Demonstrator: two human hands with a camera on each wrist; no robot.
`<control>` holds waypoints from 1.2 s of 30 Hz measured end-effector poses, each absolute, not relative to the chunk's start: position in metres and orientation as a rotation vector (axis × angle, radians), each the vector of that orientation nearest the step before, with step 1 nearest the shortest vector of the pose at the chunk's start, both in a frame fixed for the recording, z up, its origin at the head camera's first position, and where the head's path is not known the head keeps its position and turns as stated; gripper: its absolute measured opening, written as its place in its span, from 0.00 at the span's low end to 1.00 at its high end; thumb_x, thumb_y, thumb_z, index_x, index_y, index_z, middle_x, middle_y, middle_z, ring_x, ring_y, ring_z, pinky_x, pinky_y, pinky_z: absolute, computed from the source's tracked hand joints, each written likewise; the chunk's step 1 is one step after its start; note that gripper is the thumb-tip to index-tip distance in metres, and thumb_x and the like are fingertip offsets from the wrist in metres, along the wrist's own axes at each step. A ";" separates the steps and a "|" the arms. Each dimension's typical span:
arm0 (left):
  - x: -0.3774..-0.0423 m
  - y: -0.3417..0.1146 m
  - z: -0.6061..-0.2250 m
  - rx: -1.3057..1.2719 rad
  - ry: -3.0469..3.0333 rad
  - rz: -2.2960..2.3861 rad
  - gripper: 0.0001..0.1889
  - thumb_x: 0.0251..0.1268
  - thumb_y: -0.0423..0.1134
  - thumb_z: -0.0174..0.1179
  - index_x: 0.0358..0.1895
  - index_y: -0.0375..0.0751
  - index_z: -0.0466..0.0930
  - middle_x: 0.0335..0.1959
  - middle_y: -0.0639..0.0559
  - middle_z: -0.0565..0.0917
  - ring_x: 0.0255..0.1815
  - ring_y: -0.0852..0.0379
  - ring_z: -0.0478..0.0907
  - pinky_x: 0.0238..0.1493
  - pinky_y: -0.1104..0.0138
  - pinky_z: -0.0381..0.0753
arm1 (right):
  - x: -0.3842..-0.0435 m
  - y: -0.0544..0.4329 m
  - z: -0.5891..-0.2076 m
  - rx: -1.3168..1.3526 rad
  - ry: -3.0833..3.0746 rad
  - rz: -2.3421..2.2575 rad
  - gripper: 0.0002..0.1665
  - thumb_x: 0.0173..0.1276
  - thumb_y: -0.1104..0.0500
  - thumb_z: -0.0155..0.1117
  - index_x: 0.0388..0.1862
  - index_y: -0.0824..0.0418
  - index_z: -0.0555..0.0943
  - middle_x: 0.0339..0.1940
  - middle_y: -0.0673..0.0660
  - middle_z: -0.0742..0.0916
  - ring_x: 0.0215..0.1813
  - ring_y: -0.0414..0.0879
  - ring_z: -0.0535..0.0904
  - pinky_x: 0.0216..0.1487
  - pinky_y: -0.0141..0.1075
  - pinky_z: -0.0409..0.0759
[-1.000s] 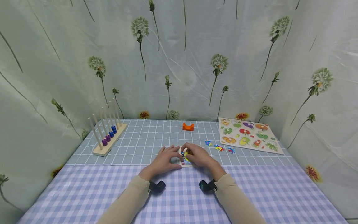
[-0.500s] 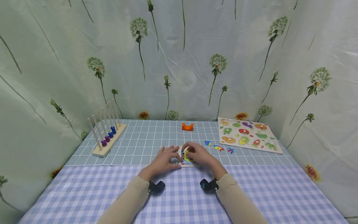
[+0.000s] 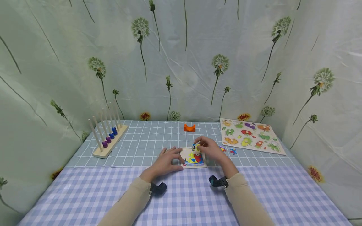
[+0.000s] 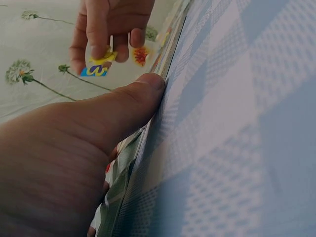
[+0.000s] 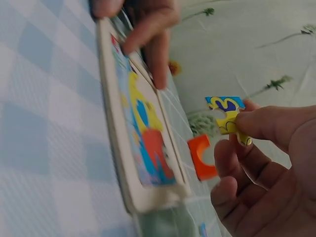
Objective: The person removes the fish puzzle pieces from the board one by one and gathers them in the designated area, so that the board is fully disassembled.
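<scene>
A small wooden jigsaw tray [image 3: 195,167] lies on the cloth, with yellow, red and blue pieces in its lower part and bare wood showing at its upper left. My left hand [image 3: 167,160] rests at its left side, fingers spread and fairly straight, the thumb at the near corner. Between thumb and fingers, my right hand [image 3: 210,148] pinches a yellow and blue jigsaw piece [image 5: 228,116]. It is held up off the tray, over its far edge in the head view. In the left wrist view, my left thumb [image 4: 131,101] touches the tray's edge.
Loose jigsaw pieces [image 3: 233,151] lie right of the tray, partly behind my right hand. A vegetable puzzle board [image 3: 238,137] is at the back right. An orange arched block [image 3: 189,128] stands behind the tray. At the left is a peg stand [image 3: 113,145] with purple and blue beads.
My right hand has lifted away from the tray, up and to the right, with the yellow and blue jigsaw piece, uncovering the pieces in the tray. The left hand stays put.
</scene>
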State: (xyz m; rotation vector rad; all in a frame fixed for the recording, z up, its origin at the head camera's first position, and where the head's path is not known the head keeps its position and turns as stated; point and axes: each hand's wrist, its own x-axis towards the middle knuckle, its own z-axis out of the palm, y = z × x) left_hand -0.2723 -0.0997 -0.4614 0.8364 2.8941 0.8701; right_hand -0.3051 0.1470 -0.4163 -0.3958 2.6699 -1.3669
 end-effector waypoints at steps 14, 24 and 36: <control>-0.271 -0.101 -0.461 0.849 2.895 0.886 0.08 0.58 0.53 0.71 0.40 0.62 0.86 0.75 0.50 0.70 0.80 0.39 0.57 0.76 0.32 0.41 | -0.314 0.183 -0.417 -0.225 2.781 -1.194 0.12 0.69 0.63 0.59 0.49 0.59 0.82 0.35 0.58 0.82 0.30 0.45 0.76 0.28 0.32 0.76; -0.271 -0.100 -0.461 0.832 2.885 0.880 0.08 0.58 0.53 0.71 0.40 0.62 0.87 0.75 0.51 0.70 0.81 0.40 0.56 0.77 0.33 0.40 | -0.311 0.191 -0.419 -0.141 2.744 -1.077 0.10 0.68 0.62 0.63 0.48 0.58 0.82 0.33 0.56 0.81 0.31 0.47 0.76 0.31 0.32 0.74; -0.270 -0.101 -0.460 0.860 2.880 0.894 0.08 0.58 0.52 0.71 0.40 0.62 0.87 0.75 0.49 0.70 0.80 0.39 0.57 0.76 0.32 0.41 | -0.313 0.191 -0.422 -0.194 2.821 -0.974 0.11 0.64 0.62 0.69 0.46 0.58 0.82 0.33 0.55 0.80 0.32 0.46 0.73 0.31 0.33 0.71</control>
